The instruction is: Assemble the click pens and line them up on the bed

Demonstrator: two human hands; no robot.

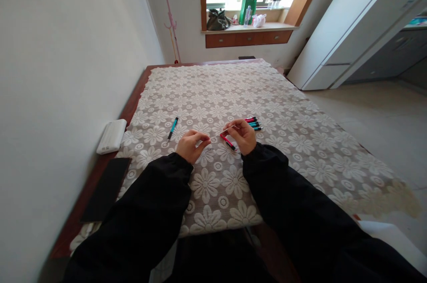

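Observation:
A thin pale stick (219, 133) runs between my two hands just above the tablecloth; its exact kind is too small to make out. My left hand (192, 145) pinches its left end between thumb and fingers. At the other end, my right hand (243, 135) is closed on it, with fingertips hiding part of it. Below the right fingers lies a red and black pen (229, 143), partly covered by the hand. Several red and teal pens (256, 124) lie side by side just beyond my right hand. A teal and black pen (172, 128) rests alone, up and left of my left hand.
A floral cloth (207, 91) covers the table. Along its left edge, by the wall, are a white box-like object (111, 136) and a flat black object (106, 189). A windowsill with bags (248, 7) is at the back; a white refrigerator (343, 34) stands right.

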